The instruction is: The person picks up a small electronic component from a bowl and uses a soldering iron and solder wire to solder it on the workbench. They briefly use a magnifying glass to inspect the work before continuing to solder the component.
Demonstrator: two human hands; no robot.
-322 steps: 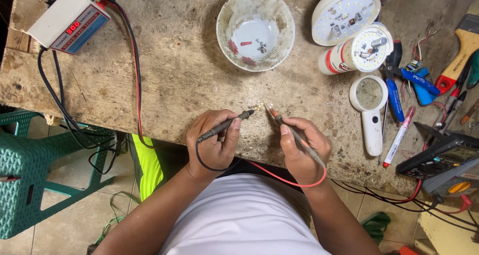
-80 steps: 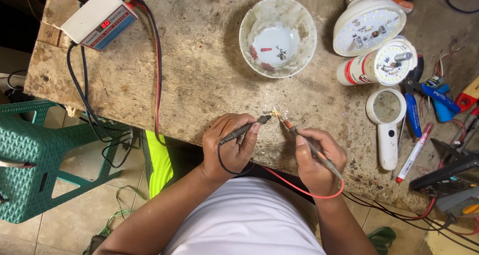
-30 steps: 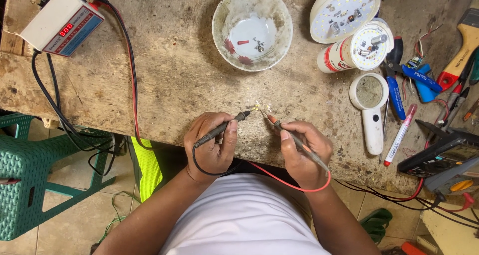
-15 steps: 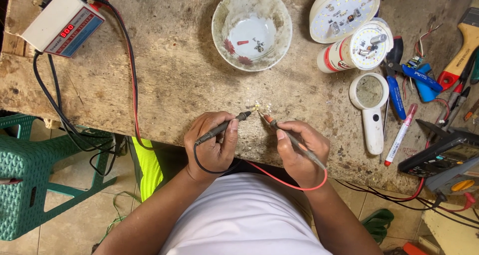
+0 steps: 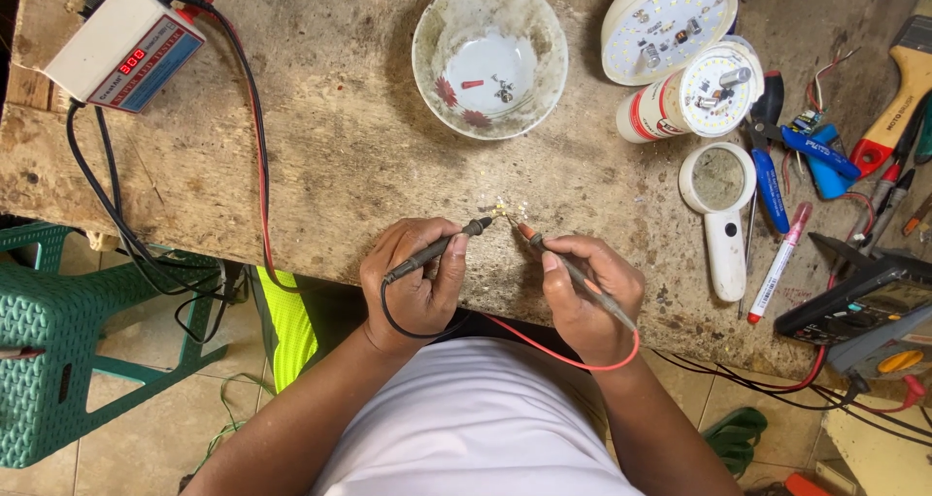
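Both hands rest at the near edge of the table, a little apart, each closed around a test probe. Going from the left, a green plastic stool stands on the floor beside the table, and a white box with a red number display sits on the far left corner, black and red wires trailing from it over the edge. The left hand pinches a black probe between thumb and fingers, tip pointing right. That tip nearly meets a tiny pale part lying on the table between the two probes. The right hand grips a red-tipped probe, its tip pointing left at the same part, a red wire looping under the wrist. Beyond the hands stands a white bowl holding small bits. Further right are two opened lamp bulbs, a white magnifier, a pen, screwdrivers and a dark meter.
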